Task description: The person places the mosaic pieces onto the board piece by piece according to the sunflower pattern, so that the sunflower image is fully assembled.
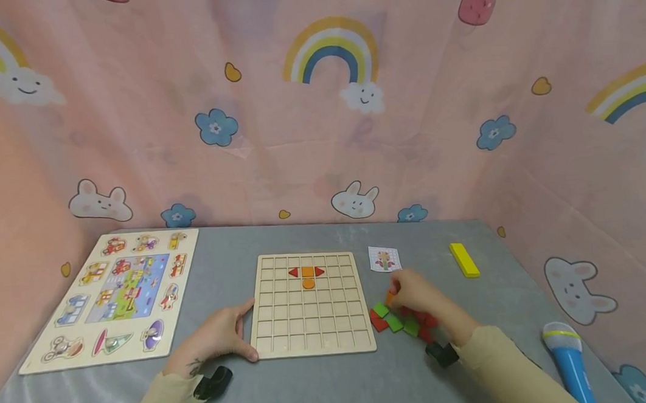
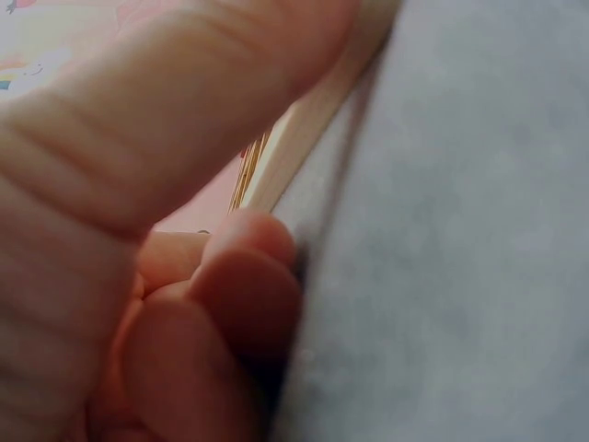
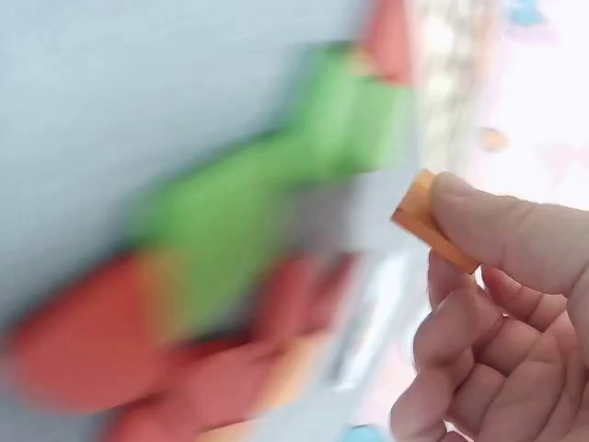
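Note:
A wooden grid board (image 1: 312,316) lies on the table with an orange square (image 1: 307,271), two red triangles (image 1: 294,272) and an orange circle (image 1: 308,283) in its upper cells. My left hand (image 1: 220,334) touches the board's left edge, thumb at the near corner and index finger farther up. In the left wrist view its other fingers (image 2: 244,285) bend low beside the board. Between thumb and fingers, my right hand (image 1: 418,294) pinches an orange block (image 3: 423,221). Below that hand is a pile of green blocks (image 1: 394,323) and red blocks (image 1: 378,321), partly hidden by it.
A small picture card (image 1: 384,259) lies beyond the right hand, by the board's upper right corner. Farther right are a yellow block (image 1: 464,260) and a blue toy microphone (image 1: 569,359). On the left rests a vehicle puzzle board (image 1: 83,342). A printed pink curtain (image 1: 298,148) backs the table.

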A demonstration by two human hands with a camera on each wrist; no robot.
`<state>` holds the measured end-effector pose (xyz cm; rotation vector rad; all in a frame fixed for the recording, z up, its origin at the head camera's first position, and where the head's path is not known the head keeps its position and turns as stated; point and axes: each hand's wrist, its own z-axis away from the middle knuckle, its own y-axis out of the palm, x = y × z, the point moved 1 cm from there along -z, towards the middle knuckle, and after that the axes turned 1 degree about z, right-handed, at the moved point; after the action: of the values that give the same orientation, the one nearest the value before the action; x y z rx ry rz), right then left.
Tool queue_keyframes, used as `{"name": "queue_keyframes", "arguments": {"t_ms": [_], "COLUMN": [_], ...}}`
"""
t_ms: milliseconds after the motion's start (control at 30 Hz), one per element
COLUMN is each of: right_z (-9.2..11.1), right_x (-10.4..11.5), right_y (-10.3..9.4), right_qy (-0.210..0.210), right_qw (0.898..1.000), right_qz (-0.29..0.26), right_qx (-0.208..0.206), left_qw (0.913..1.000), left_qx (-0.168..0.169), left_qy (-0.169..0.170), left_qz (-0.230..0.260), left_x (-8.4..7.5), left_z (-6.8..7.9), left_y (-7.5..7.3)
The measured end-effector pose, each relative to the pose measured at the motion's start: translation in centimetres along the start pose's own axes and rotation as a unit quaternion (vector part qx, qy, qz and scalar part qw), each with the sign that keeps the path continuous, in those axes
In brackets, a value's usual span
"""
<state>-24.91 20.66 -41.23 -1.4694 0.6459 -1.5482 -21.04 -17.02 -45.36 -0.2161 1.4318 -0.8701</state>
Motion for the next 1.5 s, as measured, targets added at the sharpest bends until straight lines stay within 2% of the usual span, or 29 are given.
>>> {"name": "queue_keyframes", "arguments": {"t_ms": [100,200,367,533,700,867,1167,1367,1500], "right_z": [-1.1,-2.4,-4.7,-6.2,-6.7,-7.2,-7.5,-7.6,-6.7], "right_x": [2.6,6.0,10.7,13.1,14.1,14.2,14.5,14.5,14.4], "right_y": [-0.8,-0.7,1.8,4.7,6.0,6.7,7.2,7.5,6.2], "right_qy": [-0.043,-0.078,-0.11,-0.147,-0.147,-0.137,-0.122,-0.122,-0.139], "right_qw": [0.998,0.996,0.993,0.989,0.987,0.986,0.988,0.985,0.984], "right_qz": [-0.03,-0.035,-0.036,0.012,0.067,0.1,0.089,0.118,0.114], "right_qx": [-0.027,-0.037,-0.012,0.006,0.012,0.007,0.01,0.01,-0.014], "left_qw": [1.0,1.0,1.0,0.9999,0.9999,0.9999,1.0,1.0,1.0], "left_qx": [-0.003,-0.003,-0.003,-0.008,-0.01,-0.01,-0.007,-0.007,-0.006], "left_qy": [0.002,0.004,0.004,0.007,0.01,0.011,0.005,0.004,0.004], "left_qz": [-0.003,-0.003,-0.007,-0.007,-0.006,-0.005,0.0,-0.001,-0.003], "left_x": [0.1,0.2,0.3,0.2,0.1,-0.1,-0.1,0.1,0.2], "left_z": [0.0,0.0,0.0,-0.1,-0.1,0.0,-0.1,-0.1,-0.1], "left_y": [0.0,0.0,0.1,0.3,0.3,0.2,0.1,0.2,0.2]}}
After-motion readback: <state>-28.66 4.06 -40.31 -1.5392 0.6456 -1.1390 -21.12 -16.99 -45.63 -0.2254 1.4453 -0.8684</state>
